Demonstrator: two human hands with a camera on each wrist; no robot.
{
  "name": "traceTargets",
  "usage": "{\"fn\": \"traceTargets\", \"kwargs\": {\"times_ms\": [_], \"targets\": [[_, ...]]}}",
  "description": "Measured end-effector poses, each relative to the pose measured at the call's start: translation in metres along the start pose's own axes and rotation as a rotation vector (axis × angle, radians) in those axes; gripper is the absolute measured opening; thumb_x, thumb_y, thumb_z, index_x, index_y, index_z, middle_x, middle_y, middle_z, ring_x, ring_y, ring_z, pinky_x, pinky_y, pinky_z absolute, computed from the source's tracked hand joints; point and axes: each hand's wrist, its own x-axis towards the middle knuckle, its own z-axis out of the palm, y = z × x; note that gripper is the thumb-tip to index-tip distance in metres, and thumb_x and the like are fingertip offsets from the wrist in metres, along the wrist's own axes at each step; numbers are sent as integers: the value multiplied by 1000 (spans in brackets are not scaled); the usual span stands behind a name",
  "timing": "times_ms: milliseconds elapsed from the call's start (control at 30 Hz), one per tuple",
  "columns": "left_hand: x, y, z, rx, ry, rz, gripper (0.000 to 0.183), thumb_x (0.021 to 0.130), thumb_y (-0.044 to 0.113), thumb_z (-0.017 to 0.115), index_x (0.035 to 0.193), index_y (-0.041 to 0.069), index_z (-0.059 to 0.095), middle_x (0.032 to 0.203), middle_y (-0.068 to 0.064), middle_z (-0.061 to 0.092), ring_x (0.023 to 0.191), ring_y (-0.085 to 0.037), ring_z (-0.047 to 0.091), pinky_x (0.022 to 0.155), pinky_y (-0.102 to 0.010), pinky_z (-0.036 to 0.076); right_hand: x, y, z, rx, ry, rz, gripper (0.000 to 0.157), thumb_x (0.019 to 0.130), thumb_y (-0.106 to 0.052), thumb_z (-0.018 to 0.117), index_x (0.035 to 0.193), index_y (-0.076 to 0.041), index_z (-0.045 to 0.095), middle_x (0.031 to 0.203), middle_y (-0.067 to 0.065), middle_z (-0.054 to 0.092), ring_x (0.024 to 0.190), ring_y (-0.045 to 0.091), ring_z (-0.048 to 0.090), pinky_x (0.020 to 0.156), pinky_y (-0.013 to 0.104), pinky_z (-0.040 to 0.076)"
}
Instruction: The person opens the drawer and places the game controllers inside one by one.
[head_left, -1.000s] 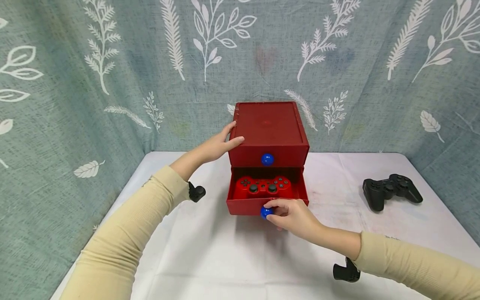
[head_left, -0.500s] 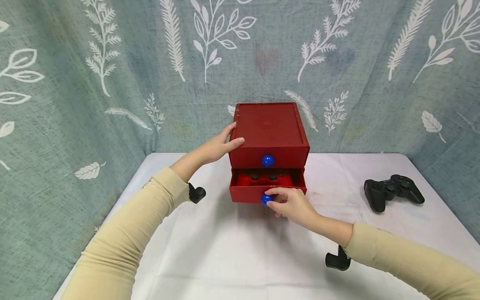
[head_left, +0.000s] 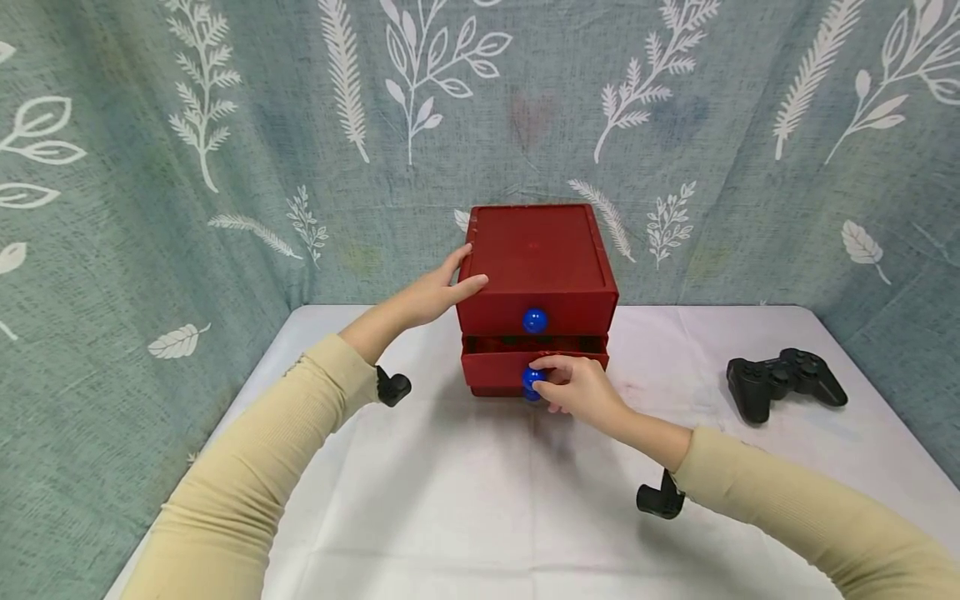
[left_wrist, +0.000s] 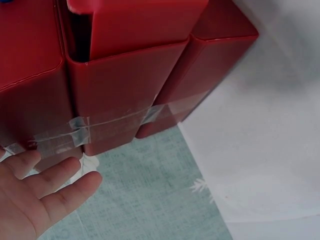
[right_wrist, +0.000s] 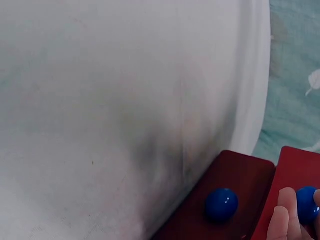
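A dark red drawer unit (head_left: 534, 246) stands in the middle of the table, with a blue ball knob on each drawer front. My left hand (head_left: 438, 293) rests at its upper left edge, thumb on the top and fingers extended along the side. My right hand (head_left: 588, 396) pinches the knob (head_left: 533, 377) of the middle drawer (head_left: 491, 369), which sticks out a little. The left wrist view shows that drawer's side (left_wrist: 142, 25) jutting past the casing. Inside, the red game controller is mostly hidden. Below it, the bottom drawer's knob (right_wrist: 221, 205) appears in the right wrist view.
A black game controller (head_left: 783, 383) lies on the white tablecloth (head_left: 420, 500) at the right. Behind the unit hangs a grey-green curtain (head_left: 525, 100) with white leaf prints. Clear tape (left_wrist: 105, 131) runs across the unit's side.
My right hand has pushed the middle drawer inward by its knob, covering most of the red controller. The left hand stays in place on the unit.
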Motion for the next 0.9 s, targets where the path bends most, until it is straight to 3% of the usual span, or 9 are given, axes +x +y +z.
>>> {"fn": "traceTargets", "kwargs": {"times_ms": [200,467,900], "targets": [[0,0,1,1,-4,-6,85,83,69,38,147,32,-4,154,-3,8,138,-29,17,106,-55,23,8,3,0,29,22,23,29,84,-12,65,112,-5,64,78,19,66,61,33,64,55,28,53],[0,1,2,3,-14,-1,84,85,68,38,147,32,-5,154,-5,8,138,-30,18,106,-54,23,15,9,1,72,50,77,32,86,-15,64,117,-8,62,83,20,65,63,35,64,54,30,53],[0,-1,1,2,2,4,84,85,67,38,147,31,-5,153,-5,11,138,-29,19,106,-54,24,20,11,5,73,91,-13,30,86,-11,63,116,-5,62,75,14,62,58,28,64,54,31,53]]}}
